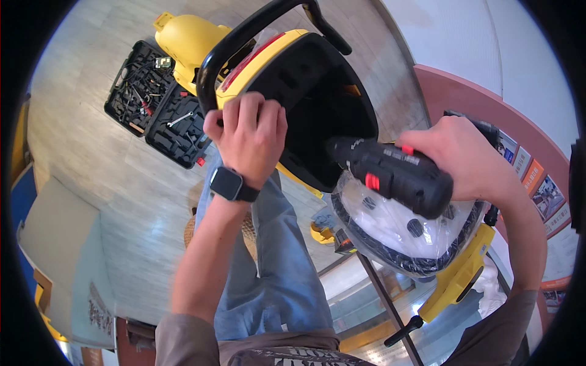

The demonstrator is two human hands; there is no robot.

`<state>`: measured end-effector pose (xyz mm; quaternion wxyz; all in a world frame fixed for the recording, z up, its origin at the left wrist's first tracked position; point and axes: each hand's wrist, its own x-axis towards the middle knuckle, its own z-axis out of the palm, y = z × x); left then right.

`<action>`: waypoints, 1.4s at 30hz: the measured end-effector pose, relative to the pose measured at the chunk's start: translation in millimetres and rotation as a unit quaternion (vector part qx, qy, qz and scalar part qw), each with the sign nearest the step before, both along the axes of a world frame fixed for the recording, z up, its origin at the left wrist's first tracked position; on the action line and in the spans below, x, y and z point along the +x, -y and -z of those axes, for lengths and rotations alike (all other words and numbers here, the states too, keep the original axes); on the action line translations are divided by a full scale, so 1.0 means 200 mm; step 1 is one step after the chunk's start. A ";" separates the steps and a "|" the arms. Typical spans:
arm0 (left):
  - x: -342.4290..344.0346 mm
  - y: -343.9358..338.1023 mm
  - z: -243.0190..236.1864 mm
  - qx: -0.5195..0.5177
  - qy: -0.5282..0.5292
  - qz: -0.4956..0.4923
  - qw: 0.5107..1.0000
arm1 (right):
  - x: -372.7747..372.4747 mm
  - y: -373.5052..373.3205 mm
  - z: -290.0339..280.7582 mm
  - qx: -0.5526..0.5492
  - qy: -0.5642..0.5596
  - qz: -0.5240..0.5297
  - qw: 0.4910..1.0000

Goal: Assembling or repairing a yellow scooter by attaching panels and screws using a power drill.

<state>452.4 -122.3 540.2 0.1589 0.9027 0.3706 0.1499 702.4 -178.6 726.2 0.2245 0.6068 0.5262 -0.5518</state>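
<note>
Your left hand [251, 137] had its fingers curled over the near left edge of the yellow-and-black shell [329, 67], close to the lower end of the black bar [244, 25]; the fingertips were hidden, so you could not tell whether they clasped that edge or something small. Your right hand [458, 155] was wrapped around a black power drill [397, 177], its nose pointing left across the shell's right rim. The dark hollow hid whether the drill's tip touched anything.

A dark watch [226, 183] sat on your left wrist, well apart from the drill. Under the drill, a plastic-wrapped piece [390, 238] left you little room on that side, and beyond it a yellow part [455, 280] with a black grip [403, 331] slanted toward you. On the far right stood a curved display panel [537, 177].

Past the shell's left edge were a rounded yellow body [192, 39] and an open tool case [174, 152] with a wrench [180, 119] in it. The floor [79, 79] spread widely left of the case, giving more room there than on the right.
</note>
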 end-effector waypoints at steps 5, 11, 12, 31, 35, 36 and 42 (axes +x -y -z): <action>-0.15 0.12 -0.05 -0.053 0.007 0.018 0.998 | 0.01 0.00 0.10 0.046 -0.067 0.210 0.974; -0.20 0.17 0.00 -0.080 0.021 0.010 0.997 | -0.11 -0.12 0.13 0.077 0.024 0.214 0.974; -0.20 0.17 0.00 -0.078 0.029 0.011 0.997 | -0.13 -0.14 0.14 0.071 0.024 0.228 0.971; -0.23 0.16 0.01 -0.098 0.032 0.034 0.994 | -0.13 -0.09 0.15 0.133 0.030 0.237 0.962; -0.23 0.16 0.01 -0.096 0.027 0.035 0.994 | -0.16 -0.16 0.17 0.058 0.035 0.266 0.961; -0.23 0.16 0.01 -0.096 0.026 0.036 0.994 | -0.16 -0.17 0.18 0.037 0.037 0.244 0.968; -0.23 0.16 0.02 -0.094 0.028 0.034 0.995 | -0.16 -0.13 0.23 0.142 0.010 0.261 0.955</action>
